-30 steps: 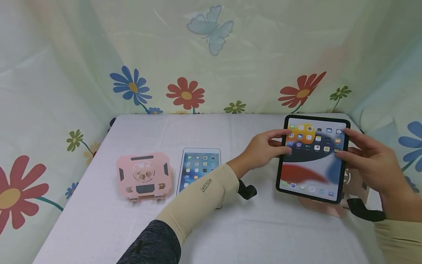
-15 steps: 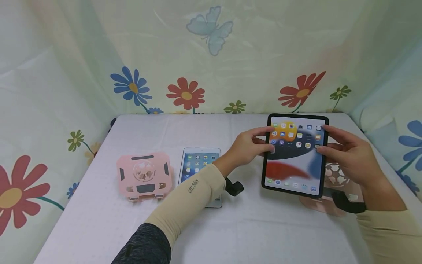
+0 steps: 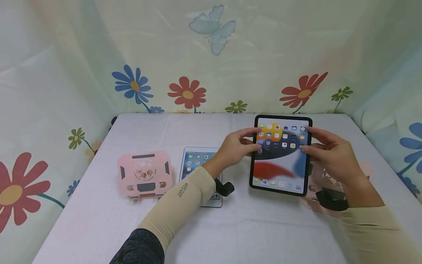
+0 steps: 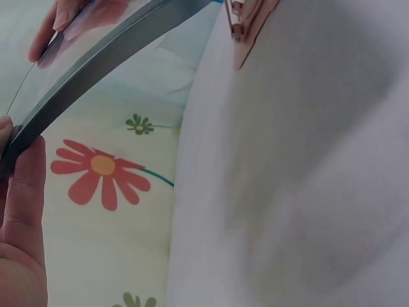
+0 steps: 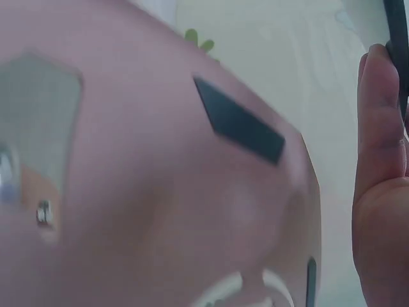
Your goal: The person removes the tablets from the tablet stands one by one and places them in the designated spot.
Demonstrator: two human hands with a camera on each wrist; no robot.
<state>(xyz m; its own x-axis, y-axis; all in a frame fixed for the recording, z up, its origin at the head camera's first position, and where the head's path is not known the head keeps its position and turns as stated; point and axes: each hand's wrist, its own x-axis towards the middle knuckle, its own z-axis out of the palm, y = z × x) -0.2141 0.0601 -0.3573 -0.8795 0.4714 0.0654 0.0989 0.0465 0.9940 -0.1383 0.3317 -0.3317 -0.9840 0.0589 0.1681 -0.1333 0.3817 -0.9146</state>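
Both hands hold a black-rimmed tablet (image 3: 280, 165) upright above the table, its lit screen of app icons facing the head camera. My left hand (image 3: 234, 147) pinches its left edge near the top, thumb on the front. On the opposite edge, my right hand (image 3: 337, 156) grips at about the same height. Behind the right hand and wrist stands a rose-pink tablet stand (image 3: 318, 179), partly hidden; its panel (image 5: 192, 185) with dark pads fills much of the right wrist view. The left wrist view shows the tablet's dark edge (image 4: 96, 73) between fingers and thumb.
A white tablet (image 3: 197, 157) with a lit screen lies left of centre, partly under the left forearm in view. Farther left stands another pink tablet stand (image 3: 145, 174) with dark pads. A white cloth covers the table (image 3: 250, 234); a flowered curtain (image 3: 257, 55) hangs behind.
Both hands have carried the black-rimmed tablet leftward, away from the right pink stand, which shows more now. The white tablet and left stand stay put.
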